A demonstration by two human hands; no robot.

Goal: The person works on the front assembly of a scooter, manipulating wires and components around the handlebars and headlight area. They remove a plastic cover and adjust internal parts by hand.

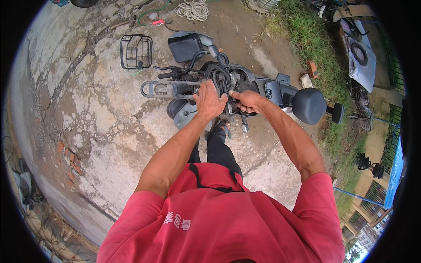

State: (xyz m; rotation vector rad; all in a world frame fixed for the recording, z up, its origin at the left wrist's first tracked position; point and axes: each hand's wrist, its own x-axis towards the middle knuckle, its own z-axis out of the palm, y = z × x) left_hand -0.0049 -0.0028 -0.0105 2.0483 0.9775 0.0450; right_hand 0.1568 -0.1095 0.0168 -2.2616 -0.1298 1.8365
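A partly stripped electric scooter stands in front of me, its handlebar (168,75) to the left and its dark seat (309,106) to the right. Bundled black cables (222,73) lie exposed in its open front body. My left hand (210,101) is bent around the lower part of these cables, thumb toward the right; its fingertips are partly hidden. Close beside it, my right hand (248,101) has its fingers curled and its thumb pressed in at the cables' edge. What it pinches is too small to make out.
A black wire basket (136,51) lies on the cracked concrete at the far left. Beyond the scooter are a coiled pale rope (193,9) and a red-handled tool (158,22). An orange brick (312,69) sits by the grass at right. A grey panel (186,115) hangs near my legs.
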